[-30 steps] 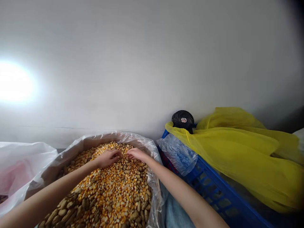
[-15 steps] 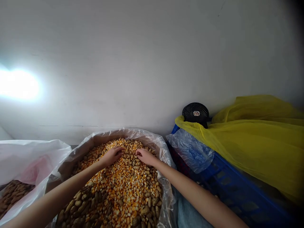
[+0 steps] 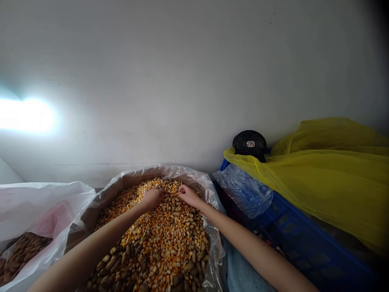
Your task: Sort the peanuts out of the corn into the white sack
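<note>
A plastic-lined sack [image 3: 209,190] holds yellow and orange corn kernels [image 3: 164,239] mixed with unshelled peanuts [image 3: 111,263]. Over the far part of the heap is my left hand [image 3: 152,198], its fingers stretched to the right just at the surface of the kernels and peanuts. My right hand [image 3: 189,195] faces it from the right, a short gap away, with thumb and fingers drawn together in a pinch. Whatever may be between those fingertips is too small to make out. Peanuts lie thickest along the near left and right sides of the heap.
On the left stands a white sack [image 3: 75,194] with brown shelled-looking nuts or peanuts [image 3: 26,251] inside. At right, a blue plastic crate [image 3: 304,227] carries yellow netting [image 3: 328,178], a clear plastic bag [image 3: 244,190] and a black fan [image 3: 249,144]. A pale wall [image 3: 170,101] rises behind.
My left hand has shifted right and its fingers reach further over the heap. My right hand has moved slightly up and right. The view has turned a little left.
</note>
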Available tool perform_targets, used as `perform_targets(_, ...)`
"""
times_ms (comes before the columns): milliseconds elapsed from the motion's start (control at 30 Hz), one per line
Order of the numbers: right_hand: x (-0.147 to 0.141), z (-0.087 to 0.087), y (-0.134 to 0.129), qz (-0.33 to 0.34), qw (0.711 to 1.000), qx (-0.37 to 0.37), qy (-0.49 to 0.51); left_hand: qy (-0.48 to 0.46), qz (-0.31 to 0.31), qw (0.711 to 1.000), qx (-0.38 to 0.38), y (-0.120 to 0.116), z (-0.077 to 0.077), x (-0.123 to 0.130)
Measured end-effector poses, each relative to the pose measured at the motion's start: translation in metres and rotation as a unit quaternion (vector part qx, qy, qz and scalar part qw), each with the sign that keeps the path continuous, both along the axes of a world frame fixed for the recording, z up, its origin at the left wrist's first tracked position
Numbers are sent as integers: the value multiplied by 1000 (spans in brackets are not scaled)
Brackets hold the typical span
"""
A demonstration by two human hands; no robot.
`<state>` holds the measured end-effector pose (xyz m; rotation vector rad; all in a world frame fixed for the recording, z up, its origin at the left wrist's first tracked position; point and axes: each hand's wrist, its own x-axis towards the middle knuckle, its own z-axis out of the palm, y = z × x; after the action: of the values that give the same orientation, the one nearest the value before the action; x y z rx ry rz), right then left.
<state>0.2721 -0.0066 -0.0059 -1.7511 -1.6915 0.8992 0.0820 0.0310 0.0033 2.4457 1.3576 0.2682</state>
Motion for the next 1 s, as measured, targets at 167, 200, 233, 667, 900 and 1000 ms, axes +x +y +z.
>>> perform_targets(167,5,11,1,-24,998,-34,45,-183,61,978,-74,6,4,2)
perform_targets(200,6,11,1,-24,998,-39,44,-224,70,968,-94,8,5,2)
perform_targets(233,5,10,0,-24,998,-42,40,-256,72,957,-114,11,7,0)
perform_targets(667,0,-9,2,16,998,-58,-15,-300,33,937,-173,19,26,-28)
perform_targets(900,0,-7,-1,-15,991,-88,103,-93,-9,992,-79,16,12,-37)
perform_targets(1000,0,1,-2,-40,973,-102,203,-68,-18,995,-77,14,11,-35)
